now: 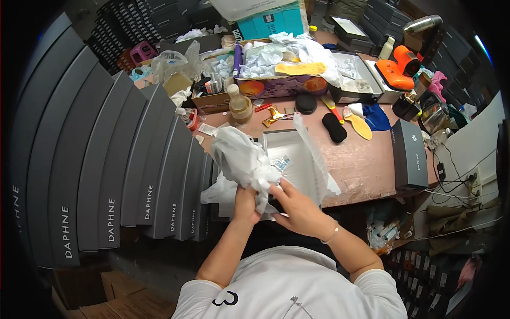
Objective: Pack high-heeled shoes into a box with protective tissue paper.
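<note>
The view looks steeply down and forward from the wearer's head, through the left of two wide fisheye cameras worn side by side. The white shirt (265,279) fills six o'clock, close below the lens, with the forearms (226,252) rising from seven and five o'clock to the fingers (287,192) near the centre. The surface (366,175) spreads between ten and three o'clock; tall grey boxes (95,159) at nine o'clock stand very near, curving along the rim, while dark stacked boxes (125,32) at eleven o'clock sit farther off
</note>
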`<state>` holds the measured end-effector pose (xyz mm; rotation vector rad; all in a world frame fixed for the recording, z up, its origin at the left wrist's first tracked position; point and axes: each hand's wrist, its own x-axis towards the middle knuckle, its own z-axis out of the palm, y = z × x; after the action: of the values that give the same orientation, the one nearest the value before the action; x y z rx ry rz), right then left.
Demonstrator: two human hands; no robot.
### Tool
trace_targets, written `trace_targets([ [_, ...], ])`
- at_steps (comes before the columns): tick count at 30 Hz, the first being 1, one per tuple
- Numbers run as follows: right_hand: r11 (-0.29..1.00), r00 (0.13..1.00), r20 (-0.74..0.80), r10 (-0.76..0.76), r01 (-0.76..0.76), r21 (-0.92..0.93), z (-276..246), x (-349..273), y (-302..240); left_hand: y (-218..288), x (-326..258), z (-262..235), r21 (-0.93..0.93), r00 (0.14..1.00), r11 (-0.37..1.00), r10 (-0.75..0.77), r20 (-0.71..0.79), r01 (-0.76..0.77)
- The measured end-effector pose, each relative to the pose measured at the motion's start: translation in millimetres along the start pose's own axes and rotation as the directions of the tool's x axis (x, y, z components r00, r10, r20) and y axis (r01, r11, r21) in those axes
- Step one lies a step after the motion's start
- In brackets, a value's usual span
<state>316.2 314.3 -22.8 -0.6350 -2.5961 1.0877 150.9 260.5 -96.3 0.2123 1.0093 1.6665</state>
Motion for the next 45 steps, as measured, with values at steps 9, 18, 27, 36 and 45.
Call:
trace_targets([
  [9, 0.955, 0.974, -0.151, -0.166, 0.197, 0.22, 14.5, -4.9, 42.7, 59.5, 2.4, 0.0, -0.223, 0.977, 0.953, 0.211, 0.012, -0.203],
  [18, 0.995, 0.981, -0.186, -0.06, 0.074, 0.068, -28.2, -34.9, 53.1, 110.2, 56.9, 61.9, 0.081, 0.915, 0.919, 0.369, 0.165, -0.385],
  [27, 0.98, 0.918, -0.363, -0.163, 0.108, -0.167, -20.0, -30.0, 100.5, 166.9, 41.2, 157.2, -0.037, 0.701, 0.706, 0.707, 0.093, -0.707],
  [36, 0.983, 0.778, -0.601, 0.183, -0.153, 0.102, -7.6, -33.2, 158.0, 46.6, 1.8, 68.1, 0.626, 0.709, 0.362, 0.511, 0.487, -0.691],
  [45, 0.801, 0.875, -0.192, -0.444, 0.291, -0.523, -55.7, -38.9, 109.9, 56.9, 25.9, 14.5, 0.183, 0.697, 0.896, -0.433, 0.571, 0.405],
])
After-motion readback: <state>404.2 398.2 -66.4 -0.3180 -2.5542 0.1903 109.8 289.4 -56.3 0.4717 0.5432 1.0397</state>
